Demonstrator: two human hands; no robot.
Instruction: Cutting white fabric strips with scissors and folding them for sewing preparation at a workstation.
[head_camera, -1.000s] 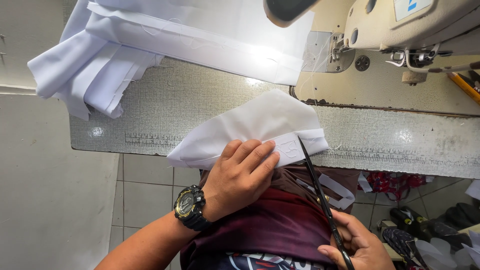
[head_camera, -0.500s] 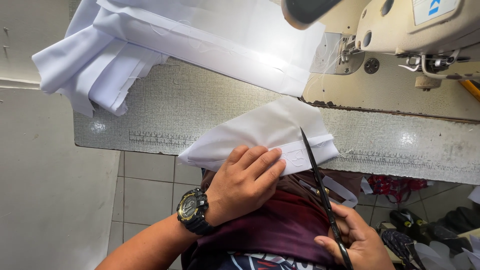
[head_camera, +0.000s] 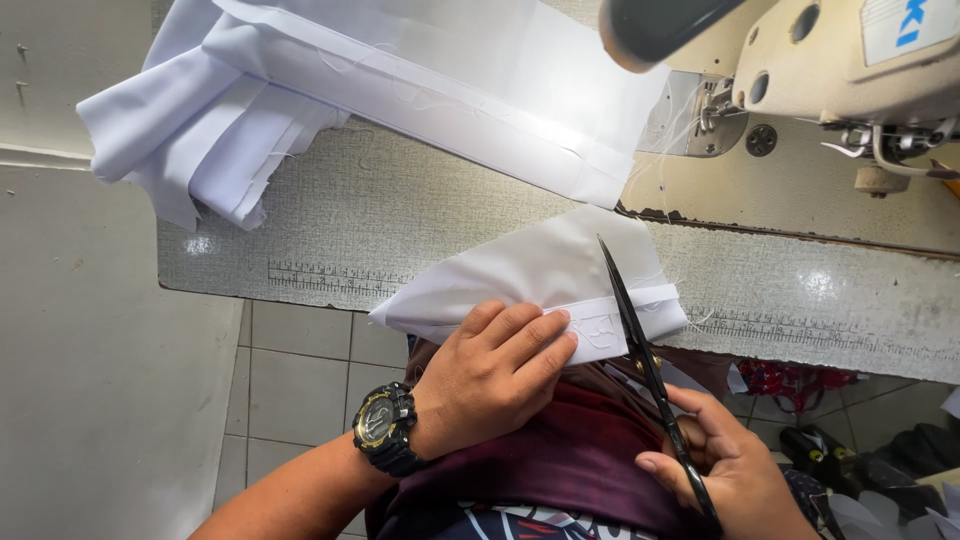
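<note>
Two hands busy: left hand (head_camera: 495, 375) flat, fingers spread, pinning white folded piece (head_camera: 540, 280) at table edge (head_camera: 330, 225); right hand (head_camera: 725, 470) curled round scissors (head_camera: 640, 345), blades nearly shut over hem. Trimming seemingly underway, unfinished.

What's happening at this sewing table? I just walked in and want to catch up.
A person is working on a small white fabric piece at the edge of the sewing table. The left hand presses it flat, while the right hand holds black scissors with blades across its folded hem. More white fabric lies beside the sewing machine.
</note>
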